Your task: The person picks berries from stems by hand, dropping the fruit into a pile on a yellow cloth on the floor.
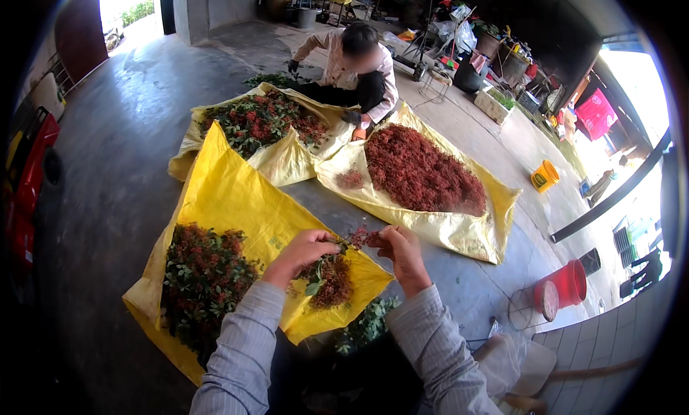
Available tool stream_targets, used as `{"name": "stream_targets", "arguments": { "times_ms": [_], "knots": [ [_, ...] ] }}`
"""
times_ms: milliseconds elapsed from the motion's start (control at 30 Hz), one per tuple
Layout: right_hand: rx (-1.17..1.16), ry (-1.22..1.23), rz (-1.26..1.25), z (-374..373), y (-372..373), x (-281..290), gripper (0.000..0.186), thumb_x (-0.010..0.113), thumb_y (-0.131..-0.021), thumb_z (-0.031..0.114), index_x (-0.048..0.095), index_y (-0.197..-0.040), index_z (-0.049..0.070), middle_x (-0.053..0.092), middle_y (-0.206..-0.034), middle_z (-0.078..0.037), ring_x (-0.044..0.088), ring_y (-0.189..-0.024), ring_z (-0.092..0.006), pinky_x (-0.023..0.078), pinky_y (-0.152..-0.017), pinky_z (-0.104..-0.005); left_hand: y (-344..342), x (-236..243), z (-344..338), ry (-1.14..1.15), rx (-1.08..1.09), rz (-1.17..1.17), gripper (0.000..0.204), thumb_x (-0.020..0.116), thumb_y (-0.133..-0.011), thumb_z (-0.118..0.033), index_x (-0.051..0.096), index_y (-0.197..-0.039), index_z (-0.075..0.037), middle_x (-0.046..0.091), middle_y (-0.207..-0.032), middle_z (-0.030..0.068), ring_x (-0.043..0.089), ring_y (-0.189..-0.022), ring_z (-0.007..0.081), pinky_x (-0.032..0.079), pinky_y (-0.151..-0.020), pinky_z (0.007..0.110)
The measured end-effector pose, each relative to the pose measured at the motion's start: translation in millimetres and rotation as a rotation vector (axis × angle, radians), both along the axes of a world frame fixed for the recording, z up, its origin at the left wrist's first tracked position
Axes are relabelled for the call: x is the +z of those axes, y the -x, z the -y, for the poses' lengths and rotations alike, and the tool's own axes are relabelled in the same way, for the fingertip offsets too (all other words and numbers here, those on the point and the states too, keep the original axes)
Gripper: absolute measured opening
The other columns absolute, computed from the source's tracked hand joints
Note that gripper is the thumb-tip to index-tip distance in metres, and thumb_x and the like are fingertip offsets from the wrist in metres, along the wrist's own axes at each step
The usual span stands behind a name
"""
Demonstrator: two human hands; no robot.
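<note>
A red-berried sprig (358, 237) stretched left to right between the hands near the yellow sheet's (233, 182) right corner, the left hand (307, 252) pinching its stem end, the right hand (403, 254), nearer the berries, gripping their tip.

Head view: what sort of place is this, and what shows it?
Probably a farm shed or garage: leafy red sprigs lie heaped on a yellow sheet, the grey floor looks like concrete, and clutter lines the back.
</note>
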State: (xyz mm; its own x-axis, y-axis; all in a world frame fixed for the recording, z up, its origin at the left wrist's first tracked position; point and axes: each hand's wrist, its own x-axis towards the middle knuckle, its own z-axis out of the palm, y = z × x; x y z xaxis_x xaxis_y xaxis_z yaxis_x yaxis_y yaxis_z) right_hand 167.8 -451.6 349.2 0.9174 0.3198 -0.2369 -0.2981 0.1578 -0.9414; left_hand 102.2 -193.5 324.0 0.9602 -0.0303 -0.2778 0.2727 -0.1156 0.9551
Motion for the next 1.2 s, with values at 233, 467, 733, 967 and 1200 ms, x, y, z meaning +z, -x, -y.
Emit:
{"name": "stream_targets", "arguments": {
  "times_ms": [233, 467, 733, 967, 1200],
  "knots": [
    [0.018, 0.106, 0.06, -2, 1, -5, 0.018, 0.065, -0.099, 0.018, 0.068, -0.102, 0.001, 0.078, -0.096, -0.01, 0.077, -0.086, -0.0182, 0.056, -0.073, -0.0294, 5, -7, -2, -0.266, -0.059, 0.087, 0.029, 0.081, -0.087, -0.02, 0.076, -0.105, 0.001, 0.074, -0.091, 0.0092, 0.067, -0.084, 0.0168, 0.052, -0.077, 0.035],
    [-0.088, 0.087, 0.043, 10, -12, -7, 0.02, 0.065, -0.099, 0.02, 0.069, -0.1, 0.0, 0.078, -0.093, -0.01, 0.078, -0.088, -0.0186, 0.056, -0.072, -0.0286, 15, -5, -10, -0.667, -0.03, 0.076, 0.026, 0.079, -0.086, -0.018, 0.076, -0.103, 0.001, 0.074, -0.091, 0.0156, 0.07, -0.084, 0.0236, 0.054, -0.076, 0.037],
    [0.139, 0.781, 0.494, 23, -11, -40, 0.025, 0.071, -0.094, 0.022, 0.079, -0.106, 0.002, 0.08, -0.1, -0.013, 0.077, -0.091, -0.0275, 0.059, -0.085, -0.0396, 11, -1, -20, -0.191, -0.126, -0.037, 0.03, 0.079, -0.088, -0.017, 0.075, -0.111, 0.003, 0.075, -0.095, 0.0053, 0.067, -0.087, 0.0132, 0.053, -0.081, 0.032],
    [0.254, 0.507, 0.524, 2, 3, -18, 0.034, 0.079, -0.09, 0.028, 0.08, -0.112, 0.002, 0.078, -0.112, -0.017, 0.074, -0.107, -0.0292, 0.056, -0.095, -0.0397, 8, 11, -1, -0.179, -0.178, 0.016, 0.029, 0.08, -0.089, -0.017, 0.075, -0.11, 0.002, 0.074, -0.095, 0.0049, 0.067, -0.088, 0.0139, 0.052, -0.081, 0.031],
    [0.349, 0.555, 0.573, -7, 4, -22, 0.023, 0.078, -0.091, 0.015, 0.078, -0.109, 0.001, 0.076, -0.123, -0.014, 0.071, -0.117, -0.0265, 0.055, -0.102, -0.0394, 6, 14, 6, -0.214, -0.22, 0.076, 0.028, 0.08, -0.089, -0.017, 0.075, -0.108, 0.002, 0.073, -0.092, 0.0057, 0.066, -0.086, 0.0137, 0.052, -0.081, 0.031]
  ]
}}
